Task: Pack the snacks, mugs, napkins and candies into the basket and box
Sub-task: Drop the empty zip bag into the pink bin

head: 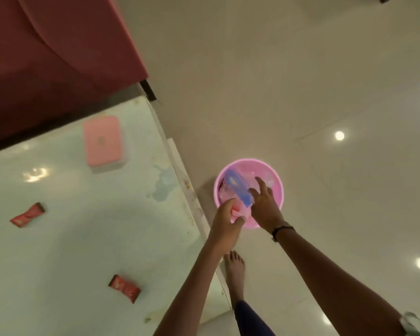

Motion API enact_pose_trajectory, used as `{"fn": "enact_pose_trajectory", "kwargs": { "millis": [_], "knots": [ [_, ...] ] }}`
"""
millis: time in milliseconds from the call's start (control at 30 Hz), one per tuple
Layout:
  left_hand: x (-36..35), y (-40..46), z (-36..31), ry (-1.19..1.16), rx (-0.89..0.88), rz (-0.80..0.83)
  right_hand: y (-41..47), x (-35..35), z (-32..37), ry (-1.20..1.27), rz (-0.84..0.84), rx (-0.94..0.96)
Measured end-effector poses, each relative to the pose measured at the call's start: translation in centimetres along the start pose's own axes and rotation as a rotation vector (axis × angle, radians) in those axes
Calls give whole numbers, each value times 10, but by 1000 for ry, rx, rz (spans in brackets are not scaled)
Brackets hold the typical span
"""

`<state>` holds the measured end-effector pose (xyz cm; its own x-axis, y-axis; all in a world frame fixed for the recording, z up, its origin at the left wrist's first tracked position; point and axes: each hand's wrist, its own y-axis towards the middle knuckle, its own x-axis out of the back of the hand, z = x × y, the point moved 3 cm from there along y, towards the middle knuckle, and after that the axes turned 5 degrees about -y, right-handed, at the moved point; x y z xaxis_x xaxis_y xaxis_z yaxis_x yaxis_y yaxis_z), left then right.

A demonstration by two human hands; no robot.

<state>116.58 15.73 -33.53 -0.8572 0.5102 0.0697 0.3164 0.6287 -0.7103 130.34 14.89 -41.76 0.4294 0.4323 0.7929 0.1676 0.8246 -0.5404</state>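
Observation:
A round pink basket (pixel 274 177) stands on the floor beside the glass table. Inside it a blue snack packet (pixel 238 187) leans tilted, with pink items under it. My right hand (pixel 264 202) reaches into the basket with fingers spread, touching the blue packet. My left hand (pixel 226 223) is at the basket's near rim, closed on a pink item (pixel 237 210). On the table lie two red candy wrappers (pixel 27 215) (pixel 124 288) and a pink-lidded box (pixel 103 141).
The glass table (pixel 83 238) fills the left side; its edge runs diagonally just left of the basket. A dark red sofa (pixel 58 49) stands behind the table. My bare foot (pixel 235 270) is on the glossy tiled floor (pixel 325 93) near the basket.

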Motion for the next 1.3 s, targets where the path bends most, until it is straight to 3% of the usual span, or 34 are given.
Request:
{"fn": "enact_pose_trajectory", "kwargs": {
  "millis": [267,500,600,733,867,1033,1300],
  "knots": [
    [6,40,19,19,12,-14,54,-65,-21,-127,352,-57],
    [19,12,-18,-23,-7,-44,18,10,6,-402,350,-10],
    [34,-19,-42,-29,-49,-88,-21,54,34,-356,278,36],
    [74,-79,-78,-99,-118,-249,-80,115,103,-123,41,128],
    [131,-157,-102,-203,-163,-402,-138,164,191,74,-59,249],
    [221,-263,-104,-346,-220,-538,-206,204,311,310,-38,408],
    [381,-434,-39,-444,-312,-742,-300,178,506,350,-5,634]
  ]
}}
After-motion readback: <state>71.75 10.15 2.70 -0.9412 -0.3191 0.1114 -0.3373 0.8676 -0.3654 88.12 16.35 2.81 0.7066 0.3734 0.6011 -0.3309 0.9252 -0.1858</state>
